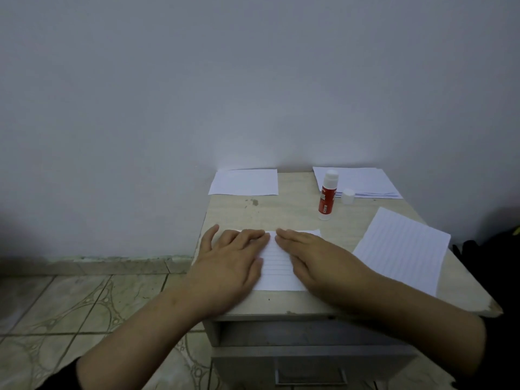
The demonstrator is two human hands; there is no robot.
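Observation:
A folded sheet of lined white paper [277, 266] lies on the small beige table [281, 212] near its front edge. My left hand [228, 266] lies flat on the paper's left part, fingers straight and pointing away from me. My right hand [315, 263] presses flat on the right part, its fingertips close to those of the left hand. Much of the sheet is hidden under both palms.
An uncapped red and white glue stick [326, 195] stands upright behind the paper, its white cap [348, 196] beside it. A lined sheet [405, 249] lies at the right, a blank sheet [244, 182] at the back left, a paper stack [363, 181] at the back right. A drawer [309, 370] sits below.

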